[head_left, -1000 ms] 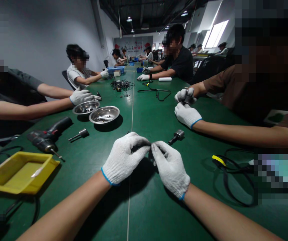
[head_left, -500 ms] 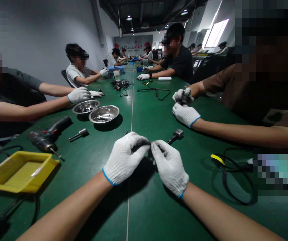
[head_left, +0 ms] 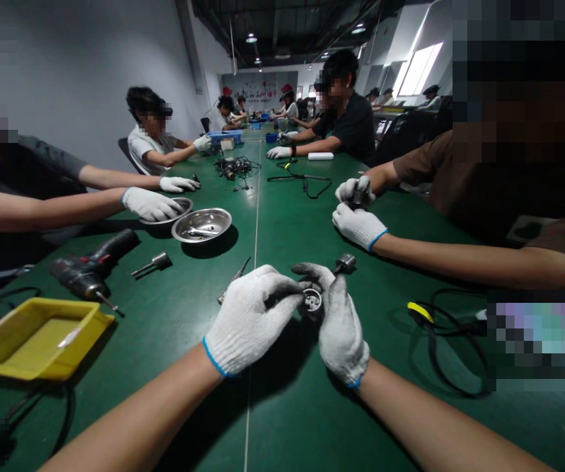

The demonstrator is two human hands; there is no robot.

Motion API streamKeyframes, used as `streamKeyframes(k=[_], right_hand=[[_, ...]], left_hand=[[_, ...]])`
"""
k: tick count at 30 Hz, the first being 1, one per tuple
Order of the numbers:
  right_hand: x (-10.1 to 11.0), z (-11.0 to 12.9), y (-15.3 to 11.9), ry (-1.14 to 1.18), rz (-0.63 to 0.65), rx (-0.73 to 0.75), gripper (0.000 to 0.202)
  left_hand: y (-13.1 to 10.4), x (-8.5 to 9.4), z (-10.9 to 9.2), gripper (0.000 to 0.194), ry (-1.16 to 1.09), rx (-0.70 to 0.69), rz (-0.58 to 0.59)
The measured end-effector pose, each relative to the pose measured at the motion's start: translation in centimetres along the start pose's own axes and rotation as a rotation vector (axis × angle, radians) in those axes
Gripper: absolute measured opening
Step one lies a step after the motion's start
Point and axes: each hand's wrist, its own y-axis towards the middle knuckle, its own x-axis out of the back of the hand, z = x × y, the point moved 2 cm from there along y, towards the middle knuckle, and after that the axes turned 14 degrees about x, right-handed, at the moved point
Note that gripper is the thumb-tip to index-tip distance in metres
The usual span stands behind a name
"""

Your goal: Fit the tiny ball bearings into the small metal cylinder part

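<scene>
Both my hands wear white gloves with dark, smudged fingertips. Between them is a small round metal part, its open face turned up toward me. My left hand pinches at the left edge of this part. On its other side, my right hand has its fingers curled around the part. Just beyond my right hand a metal cylinder with a shaft lies on the green table. A thin metal tool is partly hidden behind my left hand.
To the left are a yellow tray, a power drill, another shafted cylinder and a steel bowl. A co-worker's gloved hand reaches into a second bowl. At right are a co-worker's hands and a black cable.
My right hand has turned and its fingers have opened out around the round part, whose face now shows. At left, the co-worker's hand has moved down over the far bowl.
</scene>
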Motion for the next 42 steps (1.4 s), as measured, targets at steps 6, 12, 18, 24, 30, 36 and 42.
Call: streamKeyframes(k=[6,12,18,24,30,36,42], right_hand=[[-0.1,-0.1,0.0,-0.016,0.050,-0.011,0.079],[0.1,-0.5,-0.2,-0.017,0.092,0.066,0.072],[0.2,-0.9,-0.6,-0.048,0.135,0.126,0.062],[0.1,-1.1,-0.7,-0.075,0.167,0.151,0.064],[0.1,-1.1,-0.8,-0.076,0.200,0.181,0.062],[0.1,-1.2,-0.8,-0.073,0.195,0.178,0.063],[0.0,-1.3,-0.7,-0.056,0.172,0.175,0.061]], left_hand=[[-0.1,-0.6,-0.5,0.014,0.128,0.114,0.054],[-0.2,-0.7,-0.6,0.011,0.133,0.256,0.015],[-0.3,-0.6,-1.3,0.014,0.146,0.317,-0.041],[-0.5,-0.8,-1.3,0.016,0.089,0.363,-0.043],[-0.5,-1.0,-1.1,0.017,0.066,0.390,-0.056],[-0.5,-1.1,-0.9,0.015,0.037,0.398,-0.060],[-0.7,-1.2,-0.7,0.014,0.078,0.347,-0.071]])
